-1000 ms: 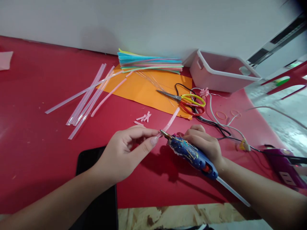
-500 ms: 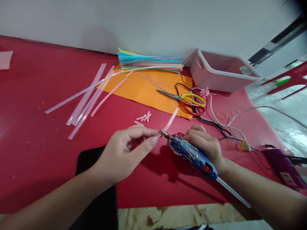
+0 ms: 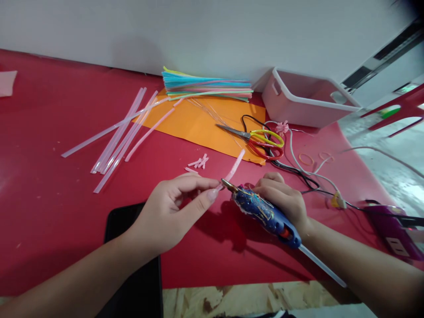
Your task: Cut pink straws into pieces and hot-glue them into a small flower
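Observation:
My left hand (image 3: 172, 212) pinches the near end of a short pink straw piece (image 3: 233, 167) between thumb and fingers, holding it just over the red table (image 3: 49, 198). My right hand (image 3: 281, 201) grips a blue glue gun (image 3: 265, 214), whose metal nozzle touches the straw close to my left fingertips. A clear glue stick (image 3: 323, 266) pokes out of the gun's back end.
Red-and-yellow scissors (image 3: 261, 141) lie on an orange sheet (image 3: 198, 121), behind it a bundle of coloured straws (image 3: 207, 86). Clear glue sticks (image 3: 121, 134) lie at left, small pink cuttings (image 3: 198, 162) in the middle. A white bin (image 3: 306, 104), cables (image 3: 298, 170), a purple power strip (image 3: 392, 227) and a black tablet (image 3: 135, 269) are nearby.

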The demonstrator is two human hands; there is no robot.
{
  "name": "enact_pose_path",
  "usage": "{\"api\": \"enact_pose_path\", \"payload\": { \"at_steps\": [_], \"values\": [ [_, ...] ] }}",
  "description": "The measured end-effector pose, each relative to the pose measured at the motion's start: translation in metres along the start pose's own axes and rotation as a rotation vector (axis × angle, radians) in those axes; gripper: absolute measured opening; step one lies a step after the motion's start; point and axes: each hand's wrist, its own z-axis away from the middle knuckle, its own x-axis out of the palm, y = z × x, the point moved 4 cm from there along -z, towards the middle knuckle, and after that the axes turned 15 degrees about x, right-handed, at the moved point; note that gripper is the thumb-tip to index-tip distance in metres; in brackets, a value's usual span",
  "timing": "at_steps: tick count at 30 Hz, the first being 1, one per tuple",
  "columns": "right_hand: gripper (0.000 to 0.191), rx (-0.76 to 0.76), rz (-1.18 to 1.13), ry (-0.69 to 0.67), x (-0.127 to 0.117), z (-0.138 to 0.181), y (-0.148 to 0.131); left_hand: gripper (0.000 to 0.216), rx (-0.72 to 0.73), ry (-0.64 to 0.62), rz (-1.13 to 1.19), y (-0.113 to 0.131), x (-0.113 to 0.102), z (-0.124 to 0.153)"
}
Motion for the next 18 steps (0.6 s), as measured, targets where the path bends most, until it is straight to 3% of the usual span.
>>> {"api": "enact_pose_path", "payload": {
  "at_steps": [18],
  "values": [
    [0.018, 0.002, -0.007, 0.004, -0.0005, -0.0008, -0.0015, 0.013, -0.02, 0.009, 0.049, 0.0019, 0.001, -0.0019]
  ]
}}
